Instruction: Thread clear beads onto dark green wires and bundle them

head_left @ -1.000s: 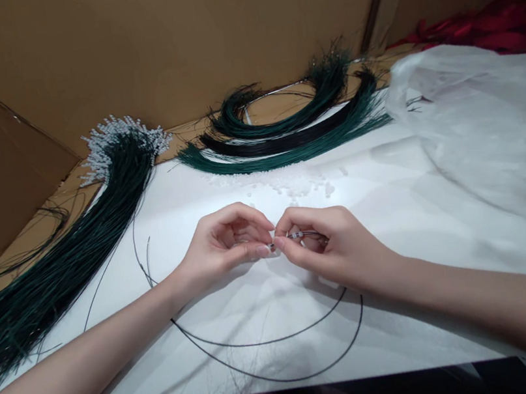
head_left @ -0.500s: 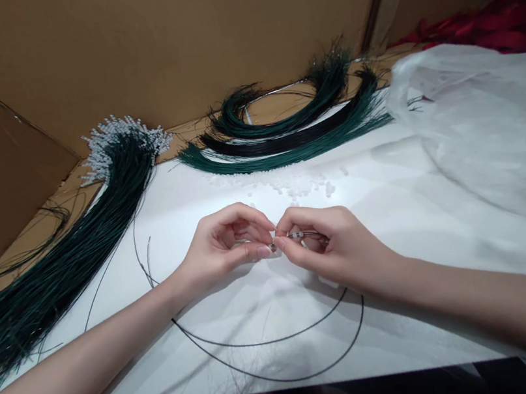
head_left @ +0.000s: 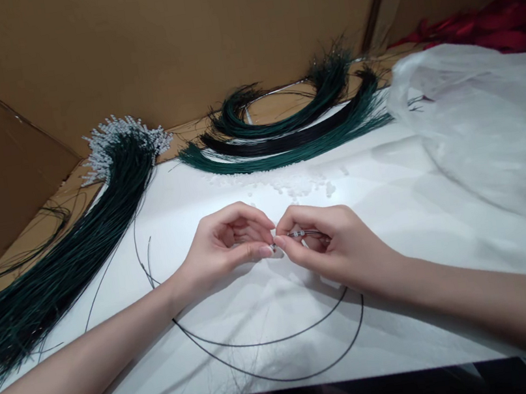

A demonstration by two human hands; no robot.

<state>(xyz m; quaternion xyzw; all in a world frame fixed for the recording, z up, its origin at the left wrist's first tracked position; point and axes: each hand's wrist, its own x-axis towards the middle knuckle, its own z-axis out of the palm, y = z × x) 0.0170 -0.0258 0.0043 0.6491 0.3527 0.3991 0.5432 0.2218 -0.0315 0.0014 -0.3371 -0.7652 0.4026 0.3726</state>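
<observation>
Our left hand (head_left: 223,245) and right hand (head_left: 332,247) both pinch the thin wire (head_left: 260,343) at its tip, grips touching. We judge it light and springy, its clear beads (head_left: 298,234) slippery; best held just behind them

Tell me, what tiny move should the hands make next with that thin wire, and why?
Probably slide the clear bead to the tip of the thin wire. The left hand and right hand both pinch that wire where their fingertips meet, the bead sits on it, and the green bundle nearby has clear tips.
</observation>
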